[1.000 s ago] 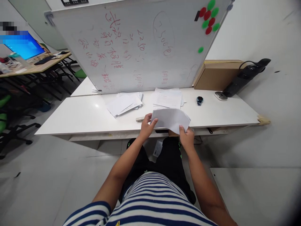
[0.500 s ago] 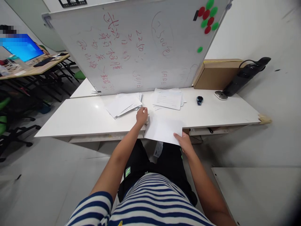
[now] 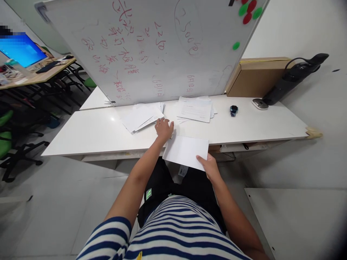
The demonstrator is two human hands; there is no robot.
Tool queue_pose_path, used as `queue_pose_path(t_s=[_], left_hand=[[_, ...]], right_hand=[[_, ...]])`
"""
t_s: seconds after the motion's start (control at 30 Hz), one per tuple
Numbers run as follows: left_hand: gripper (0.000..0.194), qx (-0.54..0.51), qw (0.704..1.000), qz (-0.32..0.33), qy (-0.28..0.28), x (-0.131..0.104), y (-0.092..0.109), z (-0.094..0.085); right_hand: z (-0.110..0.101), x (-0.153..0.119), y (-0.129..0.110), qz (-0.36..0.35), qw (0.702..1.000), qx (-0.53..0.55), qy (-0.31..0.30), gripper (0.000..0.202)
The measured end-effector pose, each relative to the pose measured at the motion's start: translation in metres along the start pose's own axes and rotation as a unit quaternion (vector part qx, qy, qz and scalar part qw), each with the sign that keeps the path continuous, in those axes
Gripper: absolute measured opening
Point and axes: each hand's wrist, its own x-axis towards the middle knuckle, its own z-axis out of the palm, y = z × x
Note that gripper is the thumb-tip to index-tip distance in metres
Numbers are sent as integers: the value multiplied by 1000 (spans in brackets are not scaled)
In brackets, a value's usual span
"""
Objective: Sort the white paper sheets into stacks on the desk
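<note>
My right hand (image 3: 211,167) grips the lower right corner of a blank white sheet of paper (image 3: 185,150), thumb on top. The sheet overhangs the desk's front edge, above my lap. Beside its upper left corner is my left hand (image 3: 164,129), palm down with fingers apart, holding nothing that I can see. Its fingertips are close to the near right corner of a fanned pile of papers (image 3: 142,116); whether they touch it I cannot tell. A second paper stack (image 3: 194,109), with faint print on its top sheet, lies further right.
A whiteboard (image 3: 151,54) with red writing stands along the back of the white desk (image 3: 89,135). To the right are a wristwatch (image 3: 233,110), a computer mouse (image 3: 260,104), a black bottle (image 3: 295,79) and a cardboard box (image 3: 256,79). A wall closes off the right side.
My left hand has loosened from a closed shape beside the sheet, spreading its fingers towards the left pile. My right hand still holds the sheet, now slightly lower and further left. The view has shifted.
</note>
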Motion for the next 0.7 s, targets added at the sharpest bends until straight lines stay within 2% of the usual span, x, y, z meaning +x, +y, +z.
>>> queue_pose_path(t_s=[0.13, 0.27, 0.4, 0.7], left_hand=[[43, -18, 998, 59, -33, 10, -6, 7], [49, -29, 998, 28, -57, 11, -8, 14], [48, -22, 998, 20, -57, 9, -7, 17], [49, -41, 996, 16, -81, 8, -5, 7]], right_hand=[[5, -15, 6, 25, 999, 43, 1, 48], [10, -27, 7, 37, 997, 61, 14, 45], [11, -28, 8, 46, 996, 78, 18, 44], [8, -27, 0, 39, 997, 58, 26, 42]])
